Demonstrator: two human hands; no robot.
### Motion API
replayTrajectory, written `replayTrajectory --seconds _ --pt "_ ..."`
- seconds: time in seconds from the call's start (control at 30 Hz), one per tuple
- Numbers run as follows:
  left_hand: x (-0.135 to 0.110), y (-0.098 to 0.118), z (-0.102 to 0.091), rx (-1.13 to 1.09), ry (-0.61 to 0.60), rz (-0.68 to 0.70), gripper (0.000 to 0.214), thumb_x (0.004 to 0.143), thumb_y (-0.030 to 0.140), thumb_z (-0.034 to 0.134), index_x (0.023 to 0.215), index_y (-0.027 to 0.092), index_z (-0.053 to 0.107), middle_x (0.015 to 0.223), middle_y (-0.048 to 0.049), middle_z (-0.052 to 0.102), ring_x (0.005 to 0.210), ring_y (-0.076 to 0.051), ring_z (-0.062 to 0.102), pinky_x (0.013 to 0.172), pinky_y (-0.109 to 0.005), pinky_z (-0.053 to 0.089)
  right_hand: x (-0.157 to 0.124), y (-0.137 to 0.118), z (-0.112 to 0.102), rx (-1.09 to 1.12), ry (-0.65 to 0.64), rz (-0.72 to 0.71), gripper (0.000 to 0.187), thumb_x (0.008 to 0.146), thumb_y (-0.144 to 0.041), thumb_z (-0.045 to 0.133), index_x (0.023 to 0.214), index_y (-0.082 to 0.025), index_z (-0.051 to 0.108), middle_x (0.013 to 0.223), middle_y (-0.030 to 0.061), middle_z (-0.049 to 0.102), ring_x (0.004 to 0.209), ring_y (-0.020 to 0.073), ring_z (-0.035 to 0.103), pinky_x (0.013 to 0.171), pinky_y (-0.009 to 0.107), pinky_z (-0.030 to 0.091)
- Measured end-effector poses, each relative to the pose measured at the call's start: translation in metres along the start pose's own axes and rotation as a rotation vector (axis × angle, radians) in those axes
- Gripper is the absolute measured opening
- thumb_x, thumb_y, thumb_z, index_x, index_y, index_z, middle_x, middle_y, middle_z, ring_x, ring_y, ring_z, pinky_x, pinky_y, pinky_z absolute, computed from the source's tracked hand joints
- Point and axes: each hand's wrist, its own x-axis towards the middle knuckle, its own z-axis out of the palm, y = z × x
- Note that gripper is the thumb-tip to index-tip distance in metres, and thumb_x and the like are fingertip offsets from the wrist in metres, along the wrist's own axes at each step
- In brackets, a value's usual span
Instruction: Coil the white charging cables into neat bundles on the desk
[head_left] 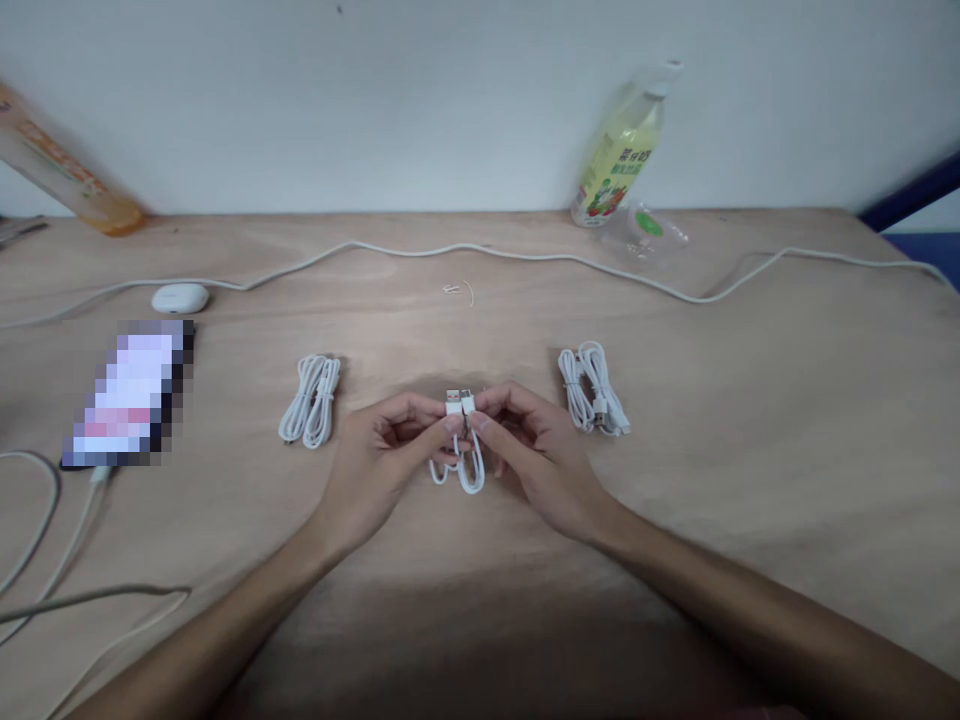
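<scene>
My left hand [390,450] and my right hand [532,450] meet at the middle of the wooden table [480,330]. Both pinch a short white USB cable [463,455]. Its two plug ends stick up side by side between my fingertips, and its loops hang down beneath them onto the table. A coiled white cable [311,400] lies to the left of my left hand. Another coiled white cable [594,390] lies to the right of my right hand.
A phone [131,395] with a cable plugged in lies at the left, a white earbud case [180,297] behind it. A long white cord [480,252] runs across the back. A yellow drink bottle [619,150] leans on the wall, an orange bottle [67,170] at far left.
</scene>
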Motion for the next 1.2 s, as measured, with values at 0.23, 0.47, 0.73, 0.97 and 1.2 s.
replayTrajectory --seconds 0.23,0.47,0.73,0.97,1.2 --pt "-0.0005 0.0000 -0.0004 0.053 -0.005 0.017 0.020 0.079 0.032 0.094 0.087 0.018 0.081 0.076 -0.0020 0.084 0.066 -0.016 0.079 0.067 -0.023 0.067 0.0004 -0.0004 0.0005 -0.003 0.006 -0.008 0.021 0.100 -0.042 0.075 0.098 -0.022 0.074 0.083 -0.0001 0.071 0.067 0.0117 0.062 0.056 0.024 0.049" --pt "-0.0004 -0.0017 -0.0006 0.083 -0.001 0.026 0.022 0.080 0.034 0.094 0.087 0.018 0.081 0.074 -0.0019 0.082 0.066 -0.017 0.079 0.069 -0.025 0.068 0.0006 -0.0022 0.0006 0.000 -0.004 -0.002 0.027 0.098 -0.049 0.077 0.098 -0.022 0.074 0.082 -0.0003 0.071 0.066 0.0121 0.061 0.055 0.025 0.050" --pt "-0.0001 0.0000 -0.0002 0.055 -0.002 0.019 0.023 0.078 0.033 0.096 0.086 0.018 0.080 0.072 -0.0009 0.082 0.065 -0.015 0.078 0.068 -0.023 0.067 0.0006 -0.0017 0.0005 0.007 -0.004 0.006 0.024 0.100 -0.045 0.076 0.100 -0.021 0.074 0.083 -0.0005 0.070 0.067 0.0117 0.061 0.056 0.024 0.049" --pt "-0.0003 0.0004 -0.0001 0.082 -0.006 0.017 0.022 0.080 0.034 0.094 0.086 0.019 0.079 0.076 -0.0023 0.084 0.066 -0.016 0.079 0.069 -0.024 0.068 0.0006 -0.0005 0.0001 -0.005 0.001 0.008 0.022 0.100 -0.044 0.075 0.100 -0.022 0.073 0.084 -0.0002 0.070 0.067 0.0120 0.061 0.054 0.024 0.049" --pt "-0.0006 -0.0008 -0.0018 0.123 -0.002 0.045 0.019 0.084 0.034 0.089 0.091 0.018 0.081 0.072 -0.0018 0.081 0.068 -0.019 0.081 0.069 -0.027 0.069 0.0004 -0.0002 0.0006 -0.021 0.003 0.010 0.025 0.100 -0.047 0.075 0.099 -0.022 0.073 0.083 0.0000 0.070 0.067 0.0123 0.061 0.055 0.024 0.050"
